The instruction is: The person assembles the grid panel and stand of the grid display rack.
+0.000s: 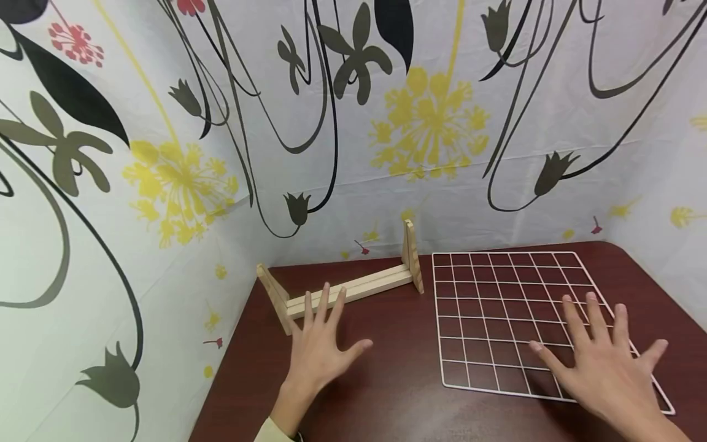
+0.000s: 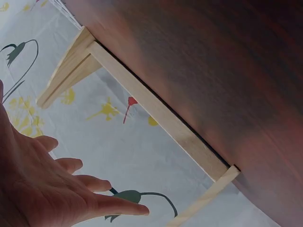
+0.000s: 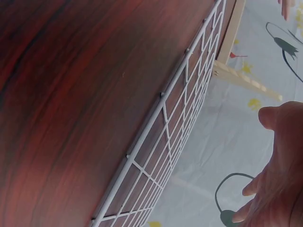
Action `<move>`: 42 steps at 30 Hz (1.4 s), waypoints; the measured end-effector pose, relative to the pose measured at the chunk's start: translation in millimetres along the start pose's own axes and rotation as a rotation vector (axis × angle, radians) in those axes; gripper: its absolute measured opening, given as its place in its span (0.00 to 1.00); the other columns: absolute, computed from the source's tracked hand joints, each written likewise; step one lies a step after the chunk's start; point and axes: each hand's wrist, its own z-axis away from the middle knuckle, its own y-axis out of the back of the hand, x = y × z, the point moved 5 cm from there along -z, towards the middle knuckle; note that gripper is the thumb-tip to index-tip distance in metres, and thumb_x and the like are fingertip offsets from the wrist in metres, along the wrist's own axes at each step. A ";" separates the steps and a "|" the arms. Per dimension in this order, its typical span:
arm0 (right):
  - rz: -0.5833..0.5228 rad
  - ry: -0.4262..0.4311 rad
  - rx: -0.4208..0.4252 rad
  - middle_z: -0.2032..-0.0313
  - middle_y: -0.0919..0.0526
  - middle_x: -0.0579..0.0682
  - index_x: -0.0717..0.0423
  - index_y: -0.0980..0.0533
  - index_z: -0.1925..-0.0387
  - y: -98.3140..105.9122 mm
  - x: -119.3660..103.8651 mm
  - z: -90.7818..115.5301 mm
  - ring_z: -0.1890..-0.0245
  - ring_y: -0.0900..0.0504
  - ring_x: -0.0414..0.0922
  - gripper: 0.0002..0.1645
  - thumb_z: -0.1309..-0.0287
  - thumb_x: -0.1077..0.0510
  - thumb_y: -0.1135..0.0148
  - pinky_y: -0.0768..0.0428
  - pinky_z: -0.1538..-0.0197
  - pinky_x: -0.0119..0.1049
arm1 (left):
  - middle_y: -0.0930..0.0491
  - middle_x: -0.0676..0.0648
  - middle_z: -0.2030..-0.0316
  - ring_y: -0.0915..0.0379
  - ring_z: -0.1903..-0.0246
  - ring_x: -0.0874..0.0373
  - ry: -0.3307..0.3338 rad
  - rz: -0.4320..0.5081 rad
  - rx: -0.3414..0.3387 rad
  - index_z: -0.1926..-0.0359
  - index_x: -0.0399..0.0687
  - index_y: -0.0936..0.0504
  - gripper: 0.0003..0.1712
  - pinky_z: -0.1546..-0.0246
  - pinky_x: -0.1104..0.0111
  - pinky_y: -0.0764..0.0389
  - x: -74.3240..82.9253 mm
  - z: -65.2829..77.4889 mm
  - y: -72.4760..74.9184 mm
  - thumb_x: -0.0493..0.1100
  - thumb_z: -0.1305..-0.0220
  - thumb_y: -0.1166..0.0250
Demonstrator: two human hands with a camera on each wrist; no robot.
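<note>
My left hand [image 1: 319, 356] is spread out in front of a wooden stand [image 1: 359, 287], its fingertips overlapping the stand's crossbar in the head view. The stand has two upright end pieces joined by a long pale bar, as the left wrist view also shows for the wooden stand [image 2: 156, 113]. My right hand [image 1: 610, 368] hovers, fingers splayed, over the right part of a white wire grid panel [image 1: 499, 319]. That wire grid [image 3: 163, 104] lies flat on the table in the right wrist view. Neither hand holds anything.
A dark reddish-brown table [image 1: 386, 368] carries both things. Behind it and to the left hangs a white cloth [image 1: 353, 159] printed with flowers and stems, close to the table's back edge. The stand sits back left, the grid to its right.
</note>
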 end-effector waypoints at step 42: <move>0.090 -0.074 -0.061 0.19 0.73 0.71 0.50 0.67 0.15 -0.1 65.5 -27.8 0.22 0.79 0.78 0.68 0.34 0.19 0.46 0.74 0.40 0.93 | 0.56 0.56 0.14 0.56 0.15 0.39 -0.138 0.229 -0.178 0.18 0.83 0.72 0.59 0.26 0.24 0.48 84.1 -69.3 -33.7 0.92 0.40 0.58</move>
